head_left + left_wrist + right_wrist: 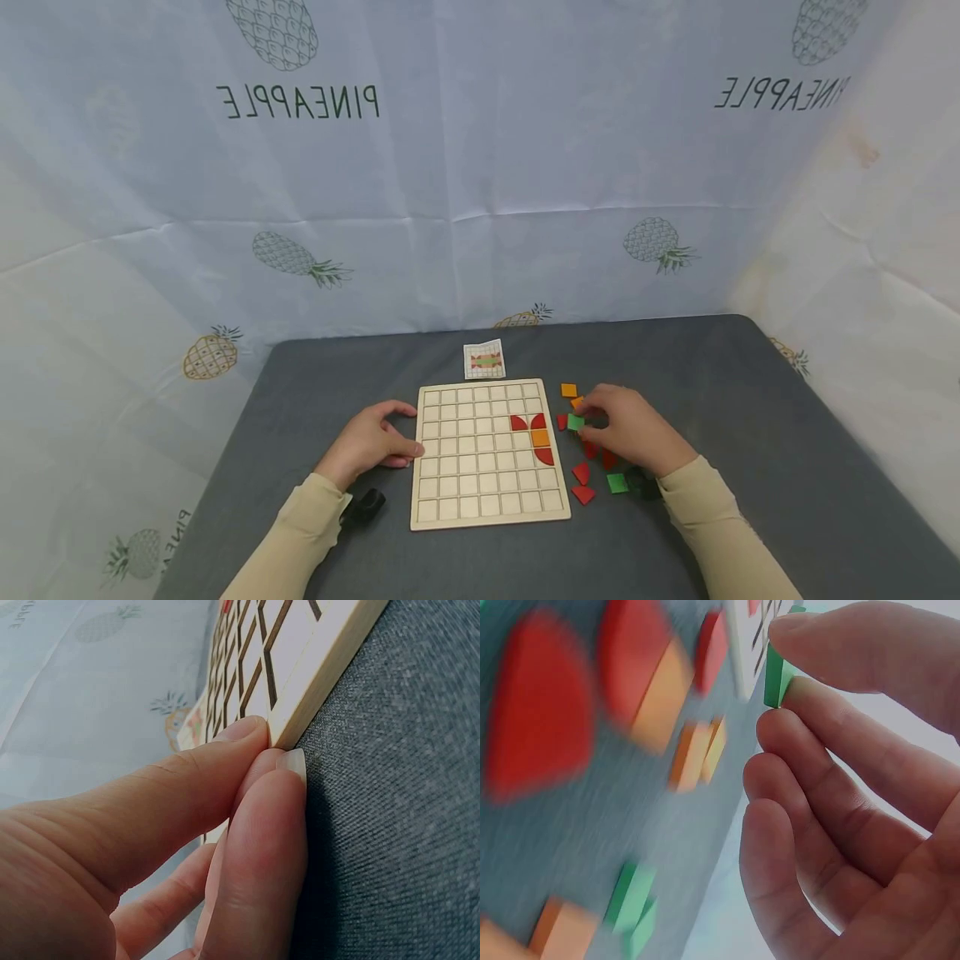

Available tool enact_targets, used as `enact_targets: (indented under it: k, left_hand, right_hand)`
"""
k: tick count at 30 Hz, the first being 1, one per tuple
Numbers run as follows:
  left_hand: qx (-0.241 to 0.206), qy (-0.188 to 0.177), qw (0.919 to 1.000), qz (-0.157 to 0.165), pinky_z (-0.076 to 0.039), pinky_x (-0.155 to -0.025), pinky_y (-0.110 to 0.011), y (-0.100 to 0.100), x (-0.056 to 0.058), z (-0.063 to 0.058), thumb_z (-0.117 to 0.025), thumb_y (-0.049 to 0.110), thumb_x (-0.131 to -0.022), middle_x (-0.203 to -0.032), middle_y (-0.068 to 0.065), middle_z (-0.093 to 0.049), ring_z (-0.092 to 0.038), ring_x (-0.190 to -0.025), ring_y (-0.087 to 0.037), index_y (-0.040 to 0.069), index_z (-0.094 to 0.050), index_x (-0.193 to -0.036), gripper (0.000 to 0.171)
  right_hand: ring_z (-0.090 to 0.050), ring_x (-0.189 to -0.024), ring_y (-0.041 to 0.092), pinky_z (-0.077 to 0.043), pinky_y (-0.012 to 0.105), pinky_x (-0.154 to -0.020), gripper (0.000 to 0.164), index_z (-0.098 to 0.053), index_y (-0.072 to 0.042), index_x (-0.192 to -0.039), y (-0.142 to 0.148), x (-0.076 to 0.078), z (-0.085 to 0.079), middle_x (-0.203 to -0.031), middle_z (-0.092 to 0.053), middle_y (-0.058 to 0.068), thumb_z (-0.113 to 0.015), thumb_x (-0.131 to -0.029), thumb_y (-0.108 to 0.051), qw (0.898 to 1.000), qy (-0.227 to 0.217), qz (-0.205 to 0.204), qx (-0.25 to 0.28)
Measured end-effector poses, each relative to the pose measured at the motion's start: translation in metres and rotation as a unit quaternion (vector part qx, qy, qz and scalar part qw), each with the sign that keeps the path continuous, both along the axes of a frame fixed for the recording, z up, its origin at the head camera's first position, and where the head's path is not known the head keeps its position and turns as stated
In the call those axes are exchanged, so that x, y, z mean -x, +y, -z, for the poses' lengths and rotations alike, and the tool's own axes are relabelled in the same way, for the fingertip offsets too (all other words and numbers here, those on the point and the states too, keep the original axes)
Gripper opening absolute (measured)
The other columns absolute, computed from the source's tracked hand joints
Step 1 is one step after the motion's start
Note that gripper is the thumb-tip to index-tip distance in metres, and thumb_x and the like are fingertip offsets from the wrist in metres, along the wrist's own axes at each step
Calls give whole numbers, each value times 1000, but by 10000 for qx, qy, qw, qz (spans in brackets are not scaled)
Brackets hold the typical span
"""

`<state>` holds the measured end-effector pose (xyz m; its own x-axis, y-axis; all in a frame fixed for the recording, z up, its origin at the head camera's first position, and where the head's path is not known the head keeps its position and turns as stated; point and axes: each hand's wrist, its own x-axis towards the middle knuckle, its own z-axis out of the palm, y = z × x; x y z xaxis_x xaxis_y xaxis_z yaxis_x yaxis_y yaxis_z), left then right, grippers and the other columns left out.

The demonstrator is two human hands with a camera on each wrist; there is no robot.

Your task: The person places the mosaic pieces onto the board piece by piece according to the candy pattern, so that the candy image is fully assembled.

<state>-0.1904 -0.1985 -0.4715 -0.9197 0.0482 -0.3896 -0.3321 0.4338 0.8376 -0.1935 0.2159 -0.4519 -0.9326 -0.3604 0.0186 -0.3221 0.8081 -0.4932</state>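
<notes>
One flat green square tile (pixel 576 422) pinched between thumb and fingers (pixel 877 742) of the right hand (pixel 633 427), just off the right edge of a pale wooden grid board (pixel 480 483) lying flat on the dark grey counter (pixel 495 567). Left hand (pixel 363 442) over on the opposite side, thumb and fingers gripping the left rim, so decent support imo. To do this bit well: hold the tile by two opposite edges, not across the face, and lift high enough to clear the loose red quarter-round pieces (pixel 581 473) and the spare orange squares (pixel 569 389). If heading for a cell, come down level, match corners to the grooves, then press with one fingertip. Don't nudge the three red inlaid pieces (pixel 543 456) or the single orange inlaid square (pixel 541 437) already seated near the right side. Pin the board with the left, just don't tip it up. Probably worth a peek at the small white printed card (pixel 484 360) past the far edge. As for the murky stuff: can't read the card's tiny pattern cell by cell, can't count the loose pieces behind and under the right hand. In the right wrist view, mostly blur on the nearest red ones, plus orange ones sliced off at the bottom left. Can't tell from the left wrist view about any fingertip under the board.
</notes>
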Motion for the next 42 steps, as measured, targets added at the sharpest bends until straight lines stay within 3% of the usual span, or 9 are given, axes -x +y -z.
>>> enact_targets:
  k: [8, 15, 22, 42]
  left_hand:
    - [-48, 32, 10000, 0, -68, -67, -36, -2, -1, 3, -98, 7, -77, -87, -17, -69, -76, -70, -23, 13, -67, -139, 70]
    - [-87, 82, 9999, 60, -68, -67, -36, 0, -1, -1, -98, 8, -77, -86, -16, -70, -76, -69, -22, 13, -67, -139, 69]
    - [-9, 67, 10000, 4, -67, -64, -35, 0, 1, 1, -97, 7, -78, -86, -16, -71, -74, -67, -22, 14, -68, -137, 67]
    - [19, -24, 10000, -47, -67, -63, -35, -1, 3, 0, -98, 6, -77, -85, -16, -69, -74, -66, -23, 15, -68, -137, 68]
  right_hand:
    - [-65, -85, 11, -57, 25, -73, 20, -83, -16, -111, -41, 0, -3, -101, -73, -5, -87, -91, -13, 9987, 74, -508, 54]
    - [-63, -86, 12, -57, 25, -75, 19, -82, -16, -109, -64, -3, 3, -101, -71, -4, -87, -91, -13, 9979, 78, -637, -47]
    - [-55, -82, 8, -54, 24, -71, 19, -82, -15, -109, -72, -3, 11, -101, -70, -6, -87, -91, -13, 9973, 66, -726, -87]
    - [-55, -83, 7, -56, 25, -74, 14, -83, -16, -106, -79, -1, 16, -99, -69, -6, -86, -93, -14, 9966, 233, -749, -271]
